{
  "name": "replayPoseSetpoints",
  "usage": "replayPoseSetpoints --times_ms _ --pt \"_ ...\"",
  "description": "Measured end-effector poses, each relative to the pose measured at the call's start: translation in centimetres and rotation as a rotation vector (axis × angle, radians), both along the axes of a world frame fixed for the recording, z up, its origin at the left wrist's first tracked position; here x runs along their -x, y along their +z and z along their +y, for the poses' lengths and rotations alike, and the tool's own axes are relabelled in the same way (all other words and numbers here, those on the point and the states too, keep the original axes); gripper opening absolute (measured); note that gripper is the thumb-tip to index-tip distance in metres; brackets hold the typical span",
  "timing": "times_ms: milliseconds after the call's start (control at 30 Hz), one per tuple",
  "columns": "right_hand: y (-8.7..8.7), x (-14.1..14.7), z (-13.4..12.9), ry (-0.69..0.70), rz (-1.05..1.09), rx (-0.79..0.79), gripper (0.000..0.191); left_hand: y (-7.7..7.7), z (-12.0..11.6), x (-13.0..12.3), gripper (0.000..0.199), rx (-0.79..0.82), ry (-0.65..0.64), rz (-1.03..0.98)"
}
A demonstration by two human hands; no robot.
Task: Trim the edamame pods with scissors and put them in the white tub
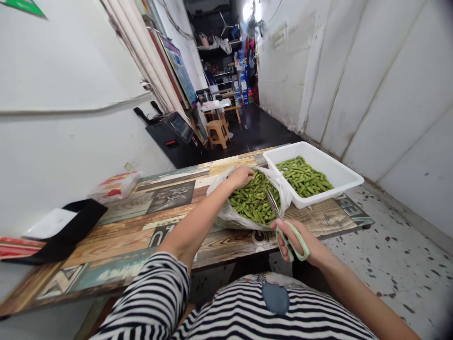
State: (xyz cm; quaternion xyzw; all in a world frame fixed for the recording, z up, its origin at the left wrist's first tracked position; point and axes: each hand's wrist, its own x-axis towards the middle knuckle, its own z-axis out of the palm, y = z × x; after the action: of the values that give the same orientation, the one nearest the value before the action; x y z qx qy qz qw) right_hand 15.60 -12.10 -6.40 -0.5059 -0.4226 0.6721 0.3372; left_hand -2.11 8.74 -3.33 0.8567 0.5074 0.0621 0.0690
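Observation:
My left hand (241, 177) is over the far left part of an open clear plastic bag (285, 191) filled with green edamame pods (253, 200). Its fingers are curled together at the pods, and what they pinch, if anything, is too small to make out. In my right hand (293, 232) is a pair of scissors (301, 246) with pale green handles. Their metal blades point away from me, over the near right part of the bag. Beside the bag on the right, a white plastic tub (345, 180) contains more edamame pods (305, 177).
The wood-patterned table (208, 245) runs along the left wall. On its left lie a red and yellow plastic package (115, 185) and a black strap (79, 231) by a white object. Beyond the table are a dark machine (177, 134) and a tan stool (217, 132).

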Motion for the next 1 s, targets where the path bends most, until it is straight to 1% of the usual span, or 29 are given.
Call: replayPoseSetpoints --times_ms 100,200,267,333,433,567,633,733,800,867,900,967,1000 --pt "-0.5 0.1 0.5 -0.033 -0.029 -0.036 0.040 0.3 -3.0 0.5 0.028 0.035 -0.111 -0.148" --pt "-0.6 0.3 1.0 -0.013 -0.042 -0.034 0.041 0.3 -5.7 0.7 0.029 0.095 -0.197 -0.206" --pt "-0.2 0.5 1.2 0.012 -0.068 -0.044 0.042 0.3 -7.0 0.6 0.028 0.110 -0.243 -0.223" --pt "0.1 0.6 1.3 0.034 -0.104 -0.054 0.042 0.2 -7.7 0.5 0.026 0.090 -0.270 -0.230" --pt "0.4 0.6 1.3 0.029 -0.147 -0.054 0.042 0.1 -8.3 0.3 0.024 0.031 -0.277 -0.236" --pt "0.3 0.3 1.3 0.012 -0.181 -0.071 0.044 0.3 -8.7 0.2 0.021 -0.021 -0.232 -0.291" --pt "0.2 0.2 1.4 0.039 -0.218 -0.089 0.046 0.6 -9.0 0.0 0.021 -0.020 -0.243 -0.303" --pt "-0.1 0.1 1.4 0.084 -0.270 -0.133 0.048 1.1 -9.5 -0.3 0.021 -0.003 -0.294 -0.286" --pt "-0.2 0.2 1.5 0.091 -0.288 -0.178 0.047 1.4 -9.8 -0.5 0.021 0.012 -0.292 -0.281" --pt "-0.4 0.4 1.6 0.082 -0.298 -0.207 0.046 1.5 -9.9 -0.4 0.021 0.063 -0.250 -0.308" --pt "-0.4 0.5 1.6 0.071 -0.295 -0.197 0.045 1.4 -9.8 -0.3 0.019 0.108 -0.216 -0.336" --pt "-0.4 0.7 1.6 0.033 -0.278 -0.141 0.043 1.1 -9.6 -0.1 0.016 0.215 -0.132 -0.438" --pt "-0.2 0.8 1.5 0.013 -0.258 -0.107 0.042 1.0 -9.4 -0.1 0.014 0.277 -0.078 -0.522"
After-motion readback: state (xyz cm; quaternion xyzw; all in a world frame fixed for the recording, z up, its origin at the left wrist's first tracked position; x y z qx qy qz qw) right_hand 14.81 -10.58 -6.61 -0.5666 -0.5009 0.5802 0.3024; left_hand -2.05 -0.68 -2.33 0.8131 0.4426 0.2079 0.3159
